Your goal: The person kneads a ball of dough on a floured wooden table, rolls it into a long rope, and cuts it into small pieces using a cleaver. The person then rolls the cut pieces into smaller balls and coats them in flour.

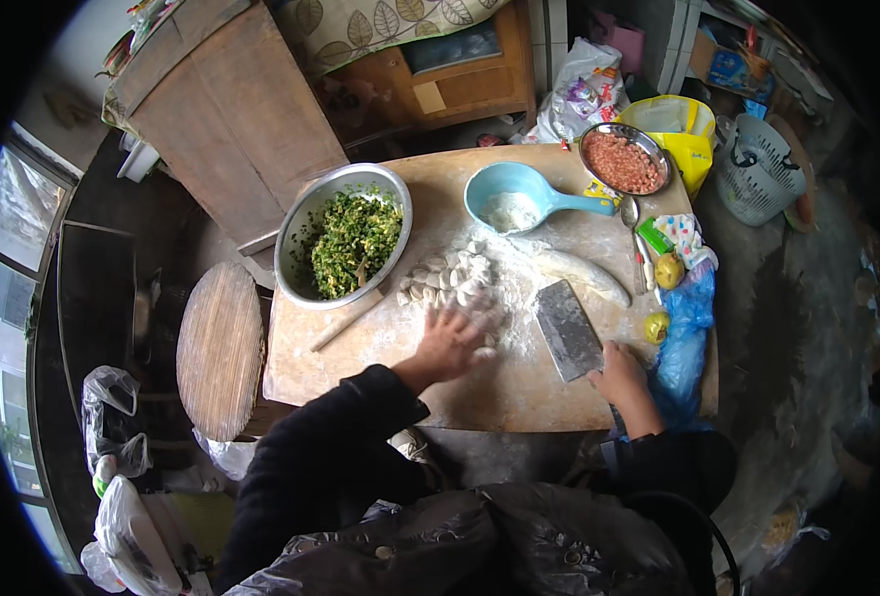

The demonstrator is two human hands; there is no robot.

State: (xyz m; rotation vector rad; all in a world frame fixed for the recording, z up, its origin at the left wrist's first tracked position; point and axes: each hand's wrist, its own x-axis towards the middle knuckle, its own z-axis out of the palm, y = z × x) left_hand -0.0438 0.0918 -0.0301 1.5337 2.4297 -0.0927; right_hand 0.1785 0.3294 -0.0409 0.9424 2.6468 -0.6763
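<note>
My left hand (450,343) lies palm down, fingers spread and a little blurred, at the near edge of a heap of small cut dough pieces (440,281) on the floured wooden board (480,397). A bit of dough shows beside its fingers; what lies under the palm is hidden. My right hand (621,377) is closed round the handle of a cleaver (569,331), whose broad dark blade rests on or just above the board. Beyond the blade curves an uncut dough roll (587,275). A thin rolling pin (345,323) is left of the pieces.
A metal bowl of chopped greens (350,238) stands at the far left. Farther back are a blue dipper (494,189) with flour and a bowl of minced meat (624,164). A spoon (630,214) and blue plastic bag (683,338) lie along the right edge. A round wooden stool (221,348) stands left.
</note>
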